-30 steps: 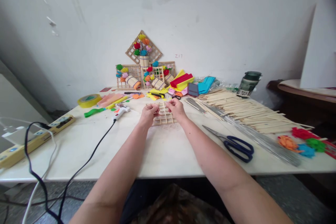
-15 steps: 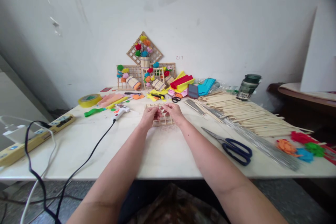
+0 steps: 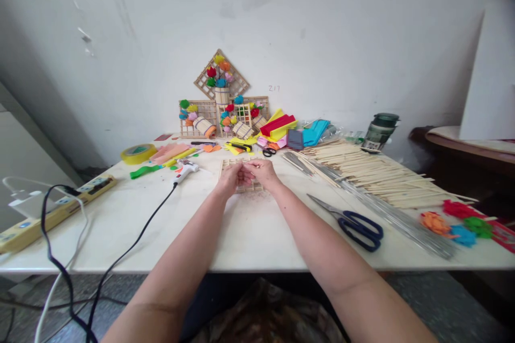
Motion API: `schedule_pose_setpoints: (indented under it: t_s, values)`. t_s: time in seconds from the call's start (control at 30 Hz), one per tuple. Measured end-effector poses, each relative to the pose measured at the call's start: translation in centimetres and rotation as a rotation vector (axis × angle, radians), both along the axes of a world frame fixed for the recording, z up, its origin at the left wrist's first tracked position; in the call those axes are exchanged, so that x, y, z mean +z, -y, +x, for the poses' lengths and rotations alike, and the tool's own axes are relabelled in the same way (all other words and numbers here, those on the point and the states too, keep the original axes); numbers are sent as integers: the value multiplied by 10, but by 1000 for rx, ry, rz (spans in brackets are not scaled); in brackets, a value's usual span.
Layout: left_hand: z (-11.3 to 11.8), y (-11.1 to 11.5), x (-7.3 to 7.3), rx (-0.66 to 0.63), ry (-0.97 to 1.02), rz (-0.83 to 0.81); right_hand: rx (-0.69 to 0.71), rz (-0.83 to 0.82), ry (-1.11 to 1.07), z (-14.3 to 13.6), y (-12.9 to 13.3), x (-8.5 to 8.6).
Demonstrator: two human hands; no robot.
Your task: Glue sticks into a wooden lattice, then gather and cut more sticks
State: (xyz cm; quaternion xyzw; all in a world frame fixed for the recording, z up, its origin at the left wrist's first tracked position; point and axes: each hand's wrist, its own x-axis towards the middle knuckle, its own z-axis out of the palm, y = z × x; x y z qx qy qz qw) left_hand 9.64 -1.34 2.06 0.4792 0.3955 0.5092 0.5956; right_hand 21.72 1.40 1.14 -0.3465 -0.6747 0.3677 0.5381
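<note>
A small lattice of pale wooden sticks (image 3: 257, 187) lies flat on the table, partly covered by my hands. Above its left part is my left hand (image 3: 230, 178), its fingers curled in. My right hand (image 3: 263, 172) comes in from the other side, thumb and fingers pinched, with its fingertips meeting those of the left. Whatever sits between the fingertips is too small or hidden to make out. To the left of my hands a white glue gun (image 3: 185, 170) rests on the table with its black cord trailing toward me.
Large scissors (image 3: 359, 229) lie at the right, near grey wires (image 3: 398, 230) and a spread of wooden sticks (image 3: 374, 177). Finished flower lattices (image 3: 198, 118) lean on the wall. Yellow tape (image 3: 139, 154) and a power strip (image 3: 60, 211) are at the left.
My hands have come closer together over the lattice, the right one shifting slightly left and its fingers folding lower. The lattice has stayed in about the same place.
</note>
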Motion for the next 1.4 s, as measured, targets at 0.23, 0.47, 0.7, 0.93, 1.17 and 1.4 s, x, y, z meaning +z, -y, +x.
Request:
schedule_pose_setpoints:
  t_s: [0.23, 0.47, 0.7, 0.93, 1.17, 1.4]
  values:
    - [2, 1, 6, 82, -92, -26, -220, -64, 77, 11, -9, 0]
    - [-5, -8, -1, 485, -216, 147, 95, -186, 262, 54, -4, 29]
    - [7, -7, -5, 362, -252, 226, 250, -95, -736, 102, 2, 51]
    - [7, -5, -7, 319, -310, 344, 589, -360, -696, 52, 3, 36]
    - [5, -2, -5, 276, -265, 391, 655, -355, -576, 41, 7, 25]
    - [8, 4, 1, 258, -219, 450, 510, -312, -448, 31, 2, 11]
